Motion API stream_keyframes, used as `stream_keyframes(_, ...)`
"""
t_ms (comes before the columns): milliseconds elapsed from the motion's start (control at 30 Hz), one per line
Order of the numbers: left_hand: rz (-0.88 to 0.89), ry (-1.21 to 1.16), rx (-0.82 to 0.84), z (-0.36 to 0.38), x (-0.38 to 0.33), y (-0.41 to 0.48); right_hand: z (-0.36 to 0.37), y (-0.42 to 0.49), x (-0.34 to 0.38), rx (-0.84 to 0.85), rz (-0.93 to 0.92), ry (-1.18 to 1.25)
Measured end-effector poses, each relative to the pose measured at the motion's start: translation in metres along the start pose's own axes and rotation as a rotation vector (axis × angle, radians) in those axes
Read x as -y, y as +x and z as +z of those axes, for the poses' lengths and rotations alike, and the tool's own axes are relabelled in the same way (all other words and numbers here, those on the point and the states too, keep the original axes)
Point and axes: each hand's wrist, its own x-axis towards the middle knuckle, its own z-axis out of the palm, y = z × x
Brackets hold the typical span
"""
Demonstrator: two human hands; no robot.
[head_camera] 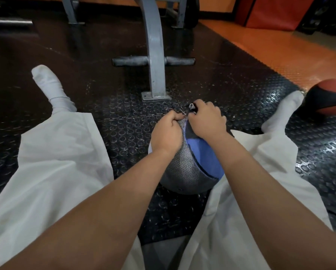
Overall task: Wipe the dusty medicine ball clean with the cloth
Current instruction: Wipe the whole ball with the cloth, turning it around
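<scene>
Pebbled round ball (184,168), dark cloth (192,109) (crumpled).

Ahead of me: grey bench frame (153,55) on blk studded mat (124,123); red/blk ball (330,98) by my R sock (280,114); orange floor (280,55), red pad (276,10) beyond.

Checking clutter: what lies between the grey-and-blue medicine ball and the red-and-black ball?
In the head view, the person's white-trousered right leg and white-socked foot lie between the grey-and-blue medicine ball and the red-and-black ball.
</scene>
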Motion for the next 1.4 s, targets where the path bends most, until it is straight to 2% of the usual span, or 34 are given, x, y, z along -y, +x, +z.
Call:
stream_keyframes(67,-0.028,0.018,-0.023,0.0,-0.003,0.004,0.006,-0.013,0.003,-0.075,-0.043,-0.033)
stream_keyframes(167,-0.031,0.002,-0.006,-0.008,0.0,0.012,0.026,-0.055,0.0,-0.313,-0.288,-0.129)
stream_keyframes(233,0.0,-0.018,0.034,-0.011,0.004,0.01,0.034,-0.07,-0.004,-0.39,-0.383,-0.172)
stream_keyframes(333,0.005,0.01,0.019,-0.008,0.007,0.003,0.026,-0.057,-0.002,-0.347,-0.341,-0.161)
stream_keyframes(500,-0.006,-0.006,-0.026,0.001,0.001,-0.004,0.004,0.01,-0.003,0.096,0.017,0.076)
stream_keyframes(567,-0.04,0.007,-0.045,0.002,0.0,-0.002,0.001,0.021,-0.008,0.158,0.083,0.149)
stream_keyframes(667,-0.059,0.027,-0.052,0.002,-0.003,0.003,0.01,0.012,-0.008,0.113,0.042,0.117)
stream_keyframes(800,-0.063,0.034,-0.032,-0.007,0.002,0.013,0.021,-0.051,-0.004,-0.208,-0.303,-0.106)
stream_keyframes(867,-0.049,-0.009,0.005,-0.012,0.008,0.014,0.026,-0.073,-0.009,-0.234,-0.412,-0.161)
stream_keyframes(933,-0.037,-0.03,0.02,-0.013,0.013,0.012,0.025,-0.071,-0.009,-0.205,-0.41,-0.202)
stream_keyframes(1000,-0.026,-0.057,0.012,-0.01,0.012,0.005,0.02,-0.055,-0.002,-0.148,-0.315,-0.223)
stream_keyframes(1133,-0.009,-0.08,-0.005,-0.004,0.004,-0.007,0.006,-0.002,0.007,0.183,-0.005,-0.063)
stream_keyframes(1167,-0.022,-0.082,-0.01,-0.003,0.001,-0.007,0.001,0.005,0.008,0.213,0.057,-0.02)
stream_keyframes(1267,-0.085,-0.043,-0.025,-0.001,-0.003,0.002,0.007,-0.001,0.009,0.127,0.041,-0.023)
stream_keyframes(1400,-0.089,-0.047,-0.049,-0.007,0.004,0.013,0.028,-0.052,0.01,-0.172,-0.224,-0.235)
